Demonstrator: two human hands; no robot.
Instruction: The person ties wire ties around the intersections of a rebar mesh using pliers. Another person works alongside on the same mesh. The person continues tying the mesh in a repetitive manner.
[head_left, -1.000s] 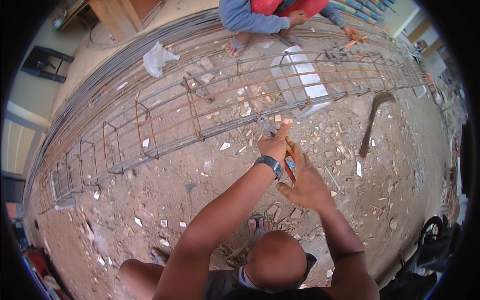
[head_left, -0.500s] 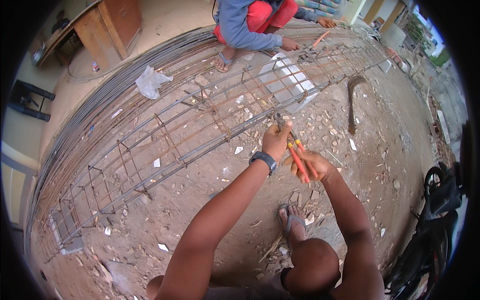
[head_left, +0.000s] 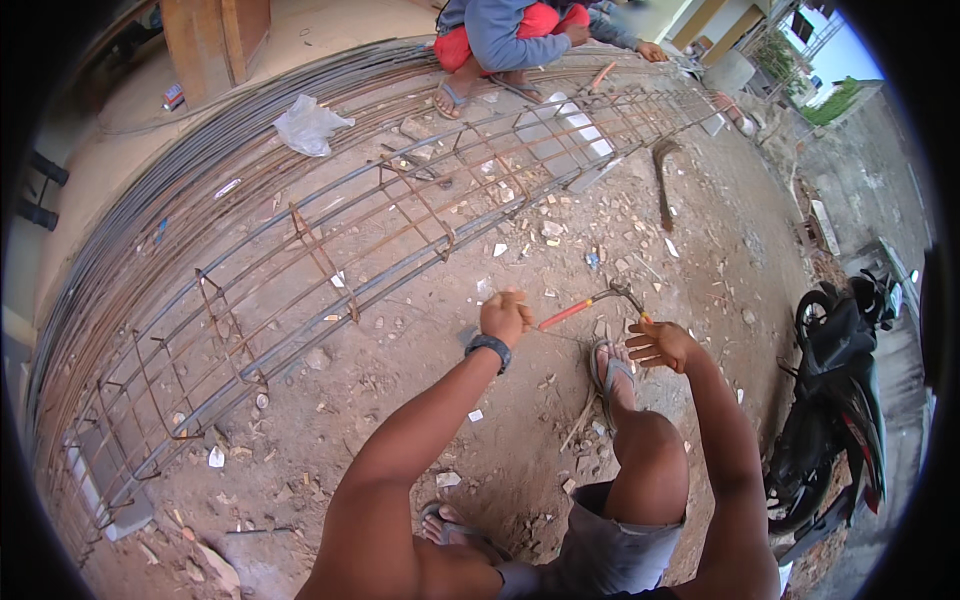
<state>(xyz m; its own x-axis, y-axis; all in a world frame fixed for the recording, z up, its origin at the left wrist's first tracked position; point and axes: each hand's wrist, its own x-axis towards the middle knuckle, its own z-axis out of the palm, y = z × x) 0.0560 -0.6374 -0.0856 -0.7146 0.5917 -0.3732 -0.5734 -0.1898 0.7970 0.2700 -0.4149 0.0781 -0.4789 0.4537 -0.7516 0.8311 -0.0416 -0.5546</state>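
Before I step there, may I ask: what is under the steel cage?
Pale blocks and littered dirt show beneath the steel cage; spots directly behind its bars are covered.

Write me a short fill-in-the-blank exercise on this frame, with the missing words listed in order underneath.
1. In the picture, the pliers are ____ the left hand and the right hand.
2. The wristwatch is worn on the person's ____ wrist.
3. The crouching co-worker wears ____ trousers.
4. The parked motorcycle is mainly ____ in colour.

Missing words: between; left; red; black.
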